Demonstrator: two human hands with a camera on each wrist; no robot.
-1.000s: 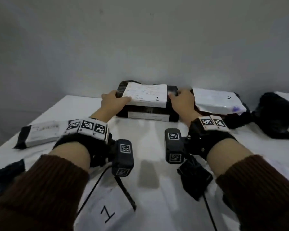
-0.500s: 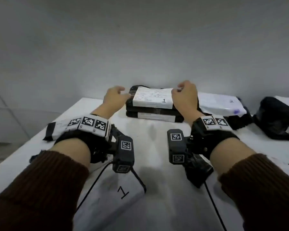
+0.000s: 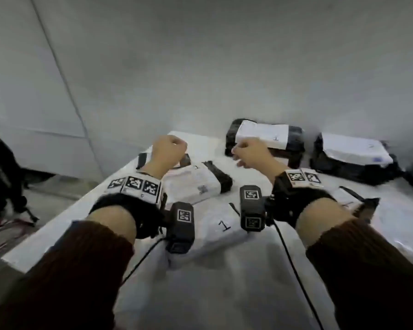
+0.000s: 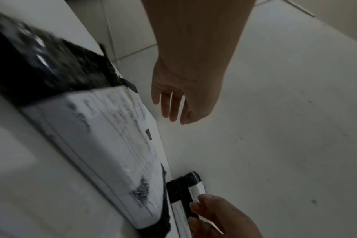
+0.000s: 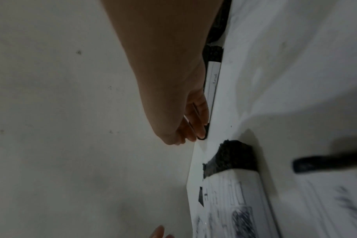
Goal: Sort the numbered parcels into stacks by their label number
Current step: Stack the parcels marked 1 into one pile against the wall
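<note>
At the far side of the white table point(image 3: 224, 294) sat the stack of black parcels labelled 1 point(image 3: 265, 139), its white label up, and just to its right the stack labelled 2 point(image 3: 353, 156). Nearer and to the left lay a loose parcel point(image 3: 196, 184) with a printed label, a 1 by its far edge; behind it, at the table's left edge, I could see part of a thinner black parcel point(image 3: 141, 160). A white sheet marked 1 point(image 3: 222, 225) lay between my wrists, and another labelled parcel point(image 3: 353, 201) sat partly hidden behind my right wrist. My left hand point(image 3: 168, 151) hung above the thin parcel with its fingers loosely curled, holding nothing that I could see; in the right wrist view its fingertips appeared close to that parcel's edge, though I could not tell whether they touched. My right hand point(image 3: 250, 153) hovered in front of the 1 stack, fingers relaxed and slightly spread, empty. Something dark point(image 3: 0, 177) stood on the floor far left.
</note>
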